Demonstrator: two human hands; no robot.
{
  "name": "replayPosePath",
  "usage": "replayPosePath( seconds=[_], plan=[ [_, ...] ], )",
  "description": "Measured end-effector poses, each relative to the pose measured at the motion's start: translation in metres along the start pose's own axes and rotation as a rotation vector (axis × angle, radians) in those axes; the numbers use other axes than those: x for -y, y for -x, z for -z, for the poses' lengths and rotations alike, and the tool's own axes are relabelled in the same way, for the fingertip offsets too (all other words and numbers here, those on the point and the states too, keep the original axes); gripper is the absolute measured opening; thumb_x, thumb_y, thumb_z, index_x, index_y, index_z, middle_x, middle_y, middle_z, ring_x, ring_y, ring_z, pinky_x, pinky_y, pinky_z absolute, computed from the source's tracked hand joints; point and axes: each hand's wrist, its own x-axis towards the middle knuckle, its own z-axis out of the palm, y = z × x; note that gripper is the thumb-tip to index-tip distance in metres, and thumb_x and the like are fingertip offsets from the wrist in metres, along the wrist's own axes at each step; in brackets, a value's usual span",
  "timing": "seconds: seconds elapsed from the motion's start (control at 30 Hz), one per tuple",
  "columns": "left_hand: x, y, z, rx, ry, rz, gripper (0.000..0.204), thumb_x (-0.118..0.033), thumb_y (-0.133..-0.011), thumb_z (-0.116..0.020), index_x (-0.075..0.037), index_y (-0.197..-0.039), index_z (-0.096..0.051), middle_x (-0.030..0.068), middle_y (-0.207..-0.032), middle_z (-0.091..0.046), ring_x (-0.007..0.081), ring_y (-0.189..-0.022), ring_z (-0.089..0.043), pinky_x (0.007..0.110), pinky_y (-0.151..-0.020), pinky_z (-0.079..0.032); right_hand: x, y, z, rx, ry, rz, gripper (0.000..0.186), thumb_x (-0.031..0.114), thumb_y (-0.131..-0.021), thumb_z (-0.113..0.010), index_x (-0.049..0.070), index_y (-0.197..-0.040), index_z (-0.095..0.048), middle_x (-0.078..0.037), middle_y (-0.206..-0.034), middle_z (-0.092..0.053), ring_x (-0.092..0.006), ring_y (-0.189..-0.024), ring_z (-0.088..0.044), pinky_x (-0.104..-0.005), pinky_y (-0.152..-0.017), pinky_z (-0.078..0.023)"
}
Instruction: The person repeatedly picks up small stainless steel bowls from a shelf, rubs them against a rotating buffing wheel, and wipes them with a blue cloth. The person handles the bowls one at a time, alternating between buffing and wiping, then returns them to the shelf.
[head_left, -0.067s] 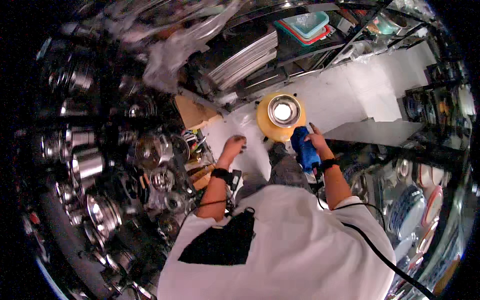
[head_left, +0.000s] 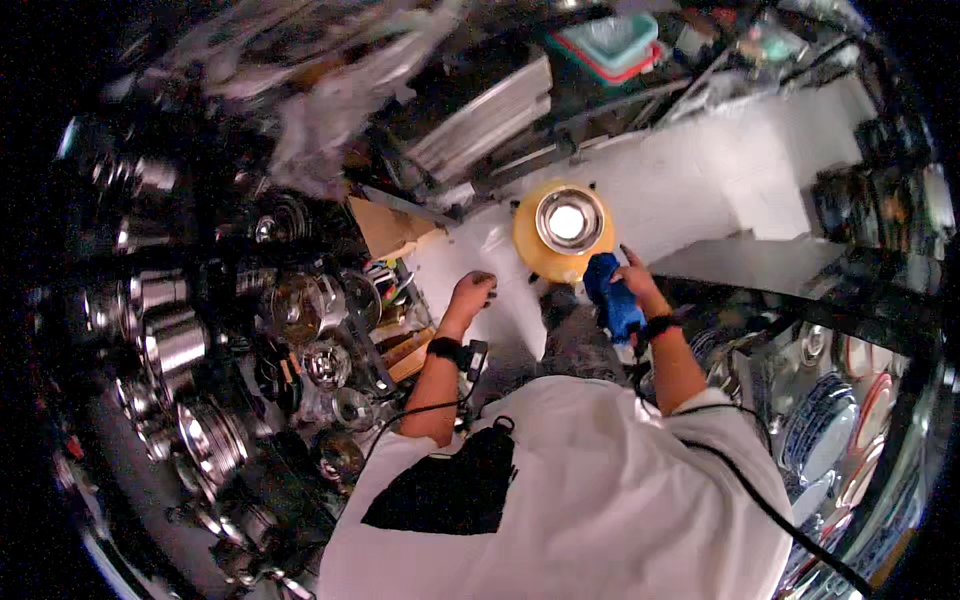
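Note:
My right hand [head_left: 634, 281] grips a bunched blue cloth [head_left: 614, 297], which hangs beside my leg; one finger points forward off the cloth. Nothing shows in my left hand [head_left: 475, 291], held over the pale floor with its fingers loosely bent and partly apart. Ahead, between the two hands, a shiny round steel bowl [head_left: 569, 219] sits on a yellow round base [head_left: 534, 243] with small dark feet sticking out around it. The cloth's upper end is close to the yellow base's near right edge; whether they touch I cannot tell.
Steel pots [head_left: 176, 340] and pans crowd the shelves at left. An opened cardboard box [head_left: 385, 229] is near my left hand. Stacked flat trays [head_left: 487, 115] and coloured plastic basins [head_left: 622, 45] are along the far side. Plates [head_left: 824, 430] stand in racks at right, below a grey shelf [head_left: 745, 262].
The whole view shifts slightly. My left hand moves a little to the right, while my right hand keeps hold of the blue cloth in nearly the same spot.

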Motion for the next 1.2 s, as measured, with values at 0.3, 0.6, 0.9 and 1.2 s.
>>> replayPosePath(
  seconds=[0.3, 0.6, 0.9, 1.2],
  plan=[
    [0.056, -0.14, -0.079, -0.231, -0.397, -0.206, 0.048, -0.02, -0.08, -0.064, -0.001, -0.121, -0.048, 0.0159, -0.104, -0.061, 0.0287, -0.092, -0.06, 0.034, -0.082, -0.047, -0.068, -0.084, 0.008, 0.212, 0.261, 0.086, 0.054, 0.006, -0.066, -0.058, 0.005, -0.119, -0.052, -0.018, -0.123, -0.05, -0.0246, -0.095, -0.058, -0.0318, -0.087, -0.044],
    [0.075, -0.248, -0.118, -0.158, -0.45, -0.322, 0.046, -0.014, -0.076, -0.061, 0.003, -0.117, -0.049, 0.0192, -0.107, -0.056, 0.0287, -0.096, -0.057, 0.036, -0.082, -0.046, -0.071, -0.118, -0.004, 0.178, -0.154, -0.208, 0.088, 0.001, -0.054, -0.052, 0.007, -0.139, -0.032, -0.014, -0.134, -0.042, -0.0239, -0.106, -0.051, -0.0272, -0.086, -0.042],
    [0.065, -0.241, -0.122, -0.249, -0.448, -0.238, 0.04, -0.014, -0.074, -0.063, -0.001, -0.112, -0.056, 0.0164, -0.102, -0.054, 0.0283, -0.091, -0.057, 0.037, -0.082, -0.046, -0.036, -0.117, -0.013, 0.153, -0.261, -0.434, 0.085, -0.001, -0.054, -0.054, 0.006, -0.137, -0.036, -0.017, -0.122, -0.051, -0.0235, -0.102, -0.053, -0.0285, -0.087, -0.042],
    [0.054, -0.23, -0.118, -0.176, -0.097, -0.127, 0.037, -0.01, -0.078, -0.064, 0.0, -0.112, -0.053, 0.0086, -0.108, -0.058, 0.02, -0.098, -0.055, 0.031, -0.089, -0.042, -0.022, -0.114, -0.012, 0.148, -0.244, -0.415, 0.082, 0.0, -0.055, -0.054, 0.005, -0.135, -0.038, -0.015, -0.122, -0.051, -0.0233, -0.104, -0.052, -0.0284, -0.087, -0.041]
  ],
)
